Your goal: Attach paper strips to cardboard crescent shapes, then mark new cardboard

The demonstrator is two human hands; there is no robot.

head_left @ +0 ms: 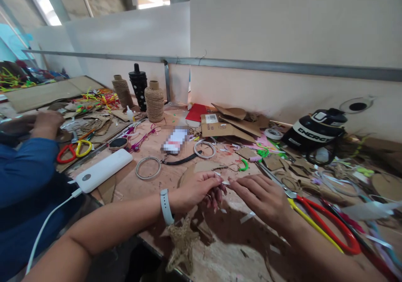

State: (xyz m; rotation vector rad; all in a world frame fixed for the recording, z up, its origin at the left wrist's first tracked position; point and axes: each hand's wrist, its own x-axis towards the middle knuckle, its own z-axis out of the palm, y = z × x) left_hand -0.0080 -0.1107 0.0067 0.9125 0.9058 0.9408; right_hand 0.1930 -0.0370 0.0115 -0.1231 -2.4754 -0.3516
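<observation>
My left hand (197, 190), with a pale band (166, 206) on its wrist, pinches a small white strip (225, 183) between thumb and fingers. From the other side, the fingertips of my right hand (262, 196) close on the same strip; whether it is paper or tape I cannot tell. Below my left wrist, a star wrapped in twine (184, 242) lies at the table's front edge. Small white scraps (247, 217) lie on the tabletop under my hands.
Beside my right forearm are red-handled scissors (333, 223). A black jug (314, 131), cardboard pieces (232, 127) and twine spools (154, 102) stand or lie further back. A white power bank (103, 171) and a phone (175, 140) are left of centre. A co-worker's blue sleeve (28, 173) is at far left.
</observation>
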